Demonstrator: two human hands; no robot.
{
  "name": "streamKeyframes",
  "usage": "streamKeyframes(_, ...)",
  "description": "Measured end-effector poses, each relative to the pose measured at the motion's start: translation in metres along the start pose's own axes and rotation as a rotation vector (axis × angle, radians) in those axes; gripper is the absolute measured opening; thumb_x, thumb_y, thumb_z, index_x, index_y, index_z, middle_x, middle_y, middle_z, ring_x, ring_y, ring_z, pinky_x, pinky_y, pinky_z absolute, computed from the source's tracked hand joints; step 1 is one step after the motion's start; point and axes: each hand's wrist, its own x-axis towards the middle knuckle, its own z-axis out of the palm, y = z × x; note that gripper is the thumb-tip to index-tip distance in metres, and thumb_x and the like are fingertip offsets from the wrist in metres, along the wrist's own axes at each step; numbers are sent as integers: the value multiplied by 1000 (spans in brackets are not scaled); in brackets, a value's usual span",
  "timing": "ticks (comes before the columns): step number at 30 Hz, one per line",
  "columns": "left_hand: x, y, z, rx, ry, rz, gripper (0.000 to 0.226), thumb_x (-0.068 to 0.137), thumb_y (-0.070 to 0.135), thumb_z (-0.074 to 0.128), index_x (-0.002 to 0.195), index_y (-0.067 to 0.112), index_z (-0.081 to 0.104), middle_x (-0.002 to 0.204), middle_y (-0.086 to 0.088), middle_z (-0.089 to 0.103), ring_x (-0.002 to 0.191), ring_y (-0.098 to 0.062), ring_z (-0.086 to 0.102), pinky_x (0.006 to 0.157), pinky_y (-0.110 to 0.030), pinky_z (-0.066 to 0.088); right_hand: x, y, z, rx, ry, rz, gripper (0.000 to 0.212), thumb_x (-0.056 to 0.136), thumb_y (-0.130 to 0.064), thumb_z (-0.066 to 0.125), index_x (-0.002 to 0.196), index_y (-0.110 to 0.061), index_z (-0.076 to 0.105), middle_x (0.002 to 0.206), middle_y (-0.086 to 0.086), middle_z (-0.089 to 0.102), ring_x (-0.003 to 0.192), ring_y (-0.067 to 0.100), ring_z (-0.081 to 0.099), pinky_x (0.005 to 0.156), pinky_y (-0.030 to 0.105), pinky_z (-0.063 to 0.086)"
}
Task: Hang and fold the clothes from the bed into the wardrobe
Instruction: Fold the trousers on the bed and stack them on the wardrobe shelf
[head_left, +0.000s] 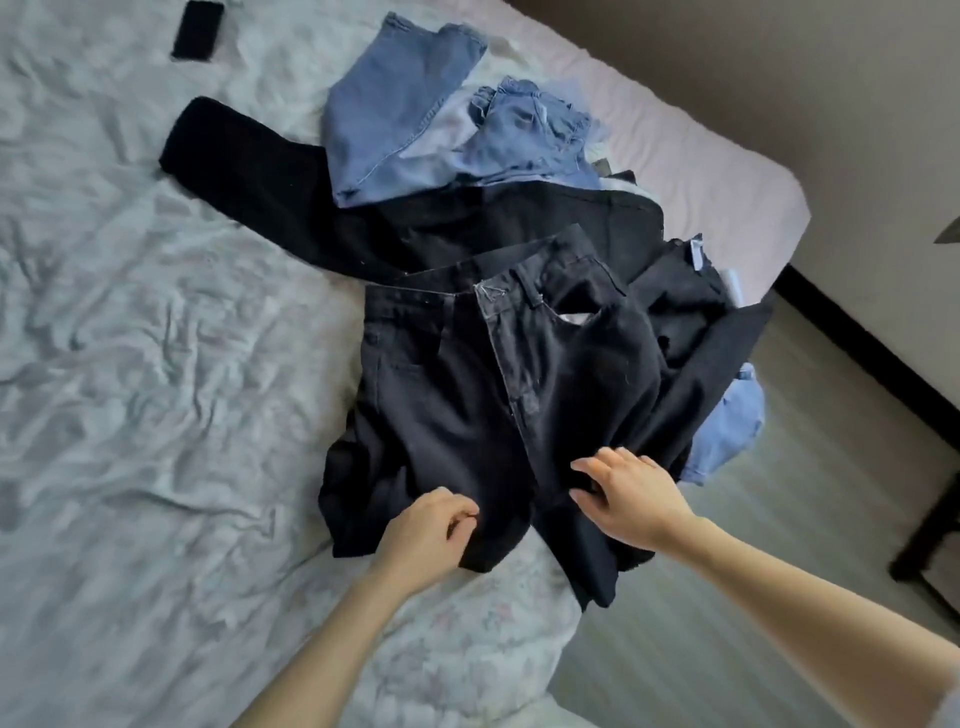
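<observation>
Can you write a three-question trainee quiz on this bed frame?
1. True or false: the black jeans lie with the waistband away from the person.
2. The left hand touches: A) blue jeans B) black jeans C) phone
3. What flat black item lies at the bed's far left corner?

Key: 1 true; 2 B; 3 a phone, apparently. The right hand also rests on the black jeans; blue jeans lie beyond.
</observation>
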Motion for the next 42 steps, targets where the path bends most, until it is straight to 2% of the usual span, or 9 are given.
streamKeyframes(5,81,-16,-66,-248,546,-244,49,92,24,55,138,15,41,139,-5,42,128,-24,40,108,-41,34,81,2,-60,221,561,193,49,87,-22,61,131,-5,48,128,15,49,115,38,48,89,46,44)
streamKeyframes(9,140,-27,-104,-524,322,-473,94,86,41,65,151,20,0,158,-3,9,144,-24,13,115,-43,20,142,12,-98,368,421,378,77,92,-36,53,150,-10,10,156,14,12,143,29,12,111,47,23)
streamKeyframes(12,168,-30,-115,-793,290,-564,106,83,41,69,151,20,-10,159,-2,4,145,-23,13,115,-43,19,169,29,-106,621,214,463,90,87,-47,55,150,-14,0,156,9,17,142,29,19,113,48,23)
streamKeyframes(16,183,-37,-127,-903,306,-574,105,75,44,75,150,15,7,155,-6,22,140,-27,27,114,-47,26,167,32,-104,907,224,566,79,72,-58,64,130,-7,45,123,6,58,111,23,56,95,36,44)
streamKeyframes(20,167,-17,-135,-894,273,-482,53,79,41,73,117,8,57,125,-4,59,115,-24,55,100,-39,42,127,18,-101,1102,219,483,39,84,-38,66,101,-4,67,89,4,68,77,13,62,68,24,45)
streamKeyframes(22,149,6,-133,-857,302,-423,34,90,34,63,114,12,54,115,2,53,116,-21,50,94,-32,38,99,16,-99,1128,213,478,40,84,-44,64,94,-6,69,85,2,66,76,13,61,70,26,43)
streamKeyframes(29,73,111,-109,-727,292,-101,50,95,34,53,138,11,41,132,4,47,132,-19,39,101,-29,31,-26,53,-102,1208,309,631,39,86,-46,60,94,-8,67,87,6,70,82,19,66,80,31,52)
streamKeyframes(36,-18,262,-51,-538,161,246,19,96,28,53,111,20,59,100,14,62,103,-9,56,83,-18,41,-209,88,-99,1176,859,644,21,93,-27,55,96,-6,58,93,7,62,79,17,57,64,28,44)
streamKeyframes(42,-114,398,19,-492,-2,553,11,96,23,53,101,24,64,103,-1,70,97,-16,65,89,-30,52,-382,113,-85,1128,1304,782,21,94,-26,53,110,-13,54,102,4,60,100,24,55,82,32,39)
